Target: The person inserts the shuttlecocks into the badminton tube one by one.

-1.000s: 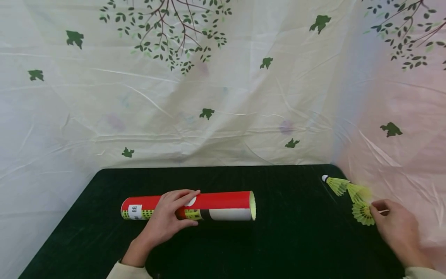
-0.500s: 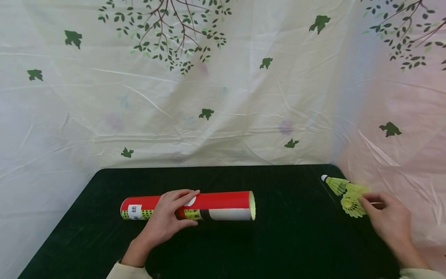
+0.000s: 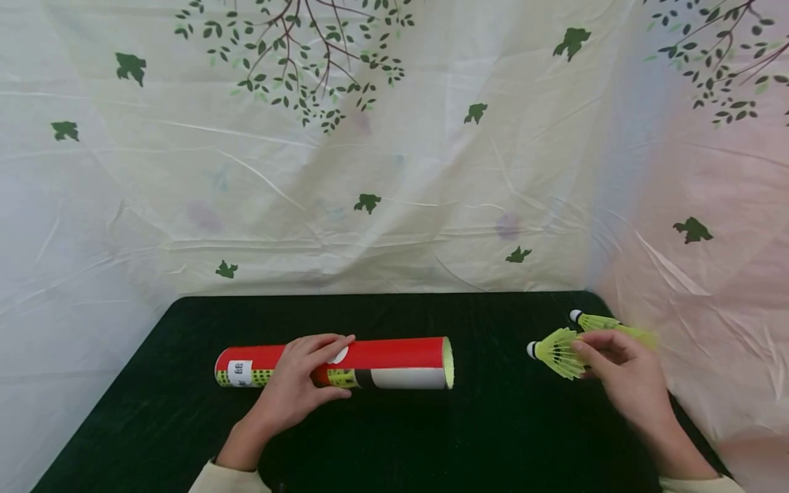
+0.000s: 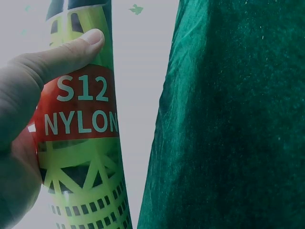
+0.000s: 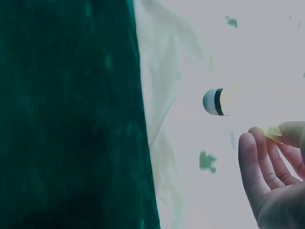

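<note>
A red, yellow and grey shuttlecock tube lies on its side on the dark green table, its right end a pale yellow-green disc. My left hand grips it around the middle; in the left wrist view the thumb lies across the tube above the word NYLON. My right hand pinches a yellow shuttlecock by its skirt, the white cork with its black band pointing left toward the tube. In the right wrist view the cork shows clearly, while most of the skirt is washed out by brightness.
Behind the right hand, more yellow shuttlecock shows near the table's right edge, partly hidden by the fingers. The green table ends at a pale curtain printed with leaves, which rises behind it and along both sides.
My right hand has moved left with the shuttlecock, away from the others at the right edge, and its cork has turned to point left. My left hand and the tube have stayed in place.
</note>
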The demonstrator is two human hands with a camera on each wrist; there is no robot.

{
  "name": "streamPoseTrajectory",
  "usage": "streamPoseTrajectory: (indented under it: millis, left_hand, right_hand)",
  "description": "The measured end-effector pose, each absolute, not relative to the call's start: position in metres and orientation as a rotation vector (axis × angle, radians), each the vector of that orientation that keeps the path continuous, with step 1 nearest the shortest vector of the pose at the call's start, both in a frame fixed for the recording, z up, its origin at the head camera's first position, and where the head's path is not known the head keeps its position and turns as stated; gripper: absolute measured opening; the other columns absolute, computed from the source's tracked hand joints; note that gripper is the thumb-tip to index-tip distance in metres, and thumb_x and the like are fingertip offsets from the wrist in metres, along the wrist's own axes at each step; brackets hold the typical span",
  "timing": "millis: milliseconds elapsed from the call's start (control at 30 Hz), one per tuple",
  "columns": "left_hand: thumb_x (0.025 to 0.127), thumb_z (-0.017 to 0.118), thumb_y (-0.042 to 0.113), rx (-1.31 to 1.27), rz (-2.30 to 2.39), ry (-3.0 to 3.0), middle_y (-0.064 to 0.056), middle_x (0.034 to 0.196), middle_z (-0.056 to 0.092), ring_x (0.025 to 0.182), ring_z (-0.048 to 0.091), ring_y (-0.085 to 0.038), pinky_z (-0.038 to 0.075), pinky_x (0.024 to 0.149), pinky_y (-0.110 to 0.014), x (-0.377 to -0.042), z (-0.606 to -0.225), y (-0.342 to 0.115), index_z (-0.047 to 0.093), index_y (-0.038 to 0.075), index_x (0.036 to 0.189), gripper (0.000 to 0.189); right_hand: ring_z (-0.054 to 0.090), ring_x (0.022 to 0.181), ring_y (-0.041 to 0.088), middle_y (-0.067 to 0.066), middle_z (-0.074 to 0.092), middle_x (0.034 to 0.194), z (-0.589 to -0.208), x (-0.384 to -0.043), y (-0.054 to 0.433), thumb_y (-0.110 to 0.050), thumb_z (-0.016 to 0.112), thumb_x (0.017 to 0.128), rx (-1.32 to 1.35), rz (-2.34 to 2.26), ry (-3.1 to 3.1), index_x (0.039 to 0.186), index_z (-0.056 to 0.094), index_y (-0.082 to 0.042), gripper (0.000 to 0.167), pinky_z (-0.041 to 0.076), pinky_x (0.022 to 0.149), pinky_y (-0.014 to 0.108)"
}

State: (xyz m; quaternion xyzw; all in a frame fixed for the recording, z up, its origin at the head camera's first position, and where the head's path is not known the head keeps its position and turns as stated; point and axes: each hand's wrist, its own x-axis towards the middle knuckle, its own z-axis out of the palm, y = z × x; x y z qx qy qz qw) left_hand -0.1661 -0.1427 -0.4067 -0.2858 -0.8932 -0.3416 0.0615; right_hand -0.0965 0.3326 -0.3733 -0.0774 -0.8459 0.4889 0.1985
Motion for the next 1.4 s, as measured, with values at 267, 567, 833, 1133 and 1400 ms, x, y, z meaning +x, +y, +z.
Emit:
streamPoseTrajectory:
  millis: [267, 567, 833, 1133, 1400]
  left_hand:
    - [0.074, 0.091, 0.031, -0.865, -1.024, -2.704, 0.007, 0.14, 0.052, 0.125, 0.044, -0.018, 0.035, 0.105, -0.056, -0.165, -0.406, -0.142, 0.045, 0.048, 0.147, 0.087]
    - [0.074, 0.091, 0.03, -0.868, -1.026, -2.7, 0.007, 0.14, 0.052, 0.125, 0.045, -0.019, 0.036, 0.104, -0.056, -0.163, -0.406, -0.143, 0.045, 0.048, 0.147, 0.088]
    - [0.073, 0.092, 0.028, -0.893, -1.045, -2.669, 0.007, 0.14, 0.053, 0.126, 0.045, -0.019, 0.037, 0.104, -0.057, -0.162, -0.405, -0.139, 0.046, 0.047, 0.147, 0.089]
    - [0.073, 0.091, 0.03, -0.89, -1.053, -2.679, 0.009, 0.139, 0.053, 0.126, 0.045, -0.019, 0.035, 0.105, -0.057, -0.162, -0.403, -0.138, 0.045, 0.048, 0.147, 0.089]
    - [0.071, 0.092, 0.029, -0.881, -1.04, -2.683, 0.007, 0.14, 0.053, 0.126, 0.045, -0.021, 0.036, 0.105, -0.059, -0.161, -0.402, -0.138, 0.046, 0.047, 0.147, 0.091]
  right_hand:
    - [0.067, 0.076, 0.012, -0.002, 0.071, 0.093, -0.357, -0.097, 0.293, -0.013, 0.071, 0.095, -0.053, 1.682, -2.288, 0.107, 0.068, 0.002, 0.02, 0.058, 0.062, 0.029]
    - [0.067, 0.075, 0.014, 0.006, 0.069, 0.093, -0.357, -0.105, 0.251, -0.01, 0.069, 0.096, 0.13, 1.984, -2.218, 0.107, 0.066, 0.004, 0.017, 0.058, 0.063, 0.031]
    - [0.069, 0.085, 0.024, 0.015, 0.068, 0.103, -0.372, -0.113, 0.22, -0.014, 0.072, 0.094, 0.157, 2.015, -2.327, 0.108, 0.065, 0.001, 0.022, 0.059, 0.074, 0.036]
    - [0.068, 0.087, 0.024, 0.005, 0.071, 0.104, -0.372, -0.115, 0.22, -0.018, 0.073, 0.094, 0.241, 1.669, -2.433, 0.11, 0.072, -0.011, 0.017, 0.058, 0.076, 0.034]
    - [0.068, 0.096, 0.026, 0.013, 0.065, 0.117, -0.361, -0.109, 0.229, -0.025, 0.066, 0.099, 0.288, 1.814, -2.465, 0.132, 0.063, -0.008, 0.037, 0.058, 0.081, 0.033]
